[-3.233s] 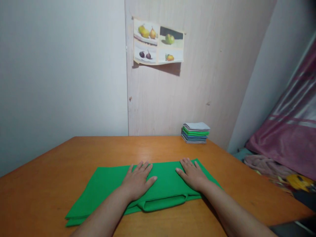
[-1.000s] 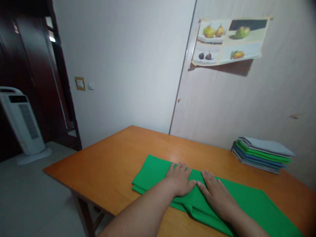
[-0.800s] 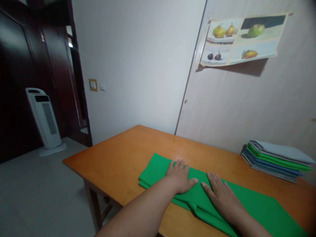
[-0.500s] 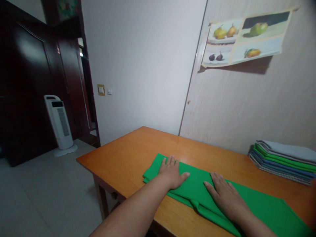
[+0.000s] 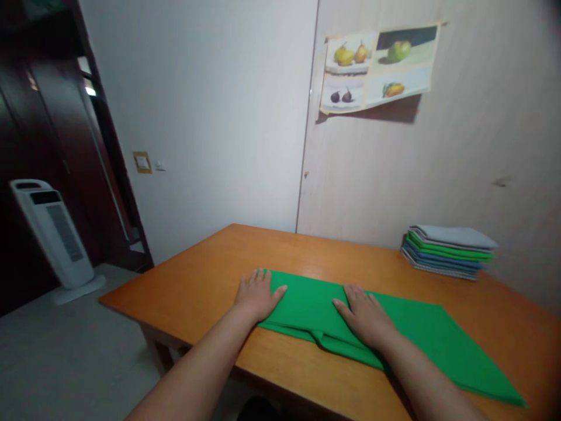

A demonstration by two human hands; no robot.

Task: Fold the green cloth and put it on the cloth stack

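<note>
Presently I'm observing the green cloth (image 5: 307, 299) lying on the table (image 5: 197, 275), long axis running left to right; the left hand (image 5: 258, 298) is covering its left end, the right hand (image 5: 367, 317) its middle, both lying flat, gripping nothing.

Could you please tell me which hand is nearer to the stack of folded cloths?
Right. The right hand lies on the green cloth, short of the stack and to its left; the left hand is farther left, at the green cloth's left end.
</note>
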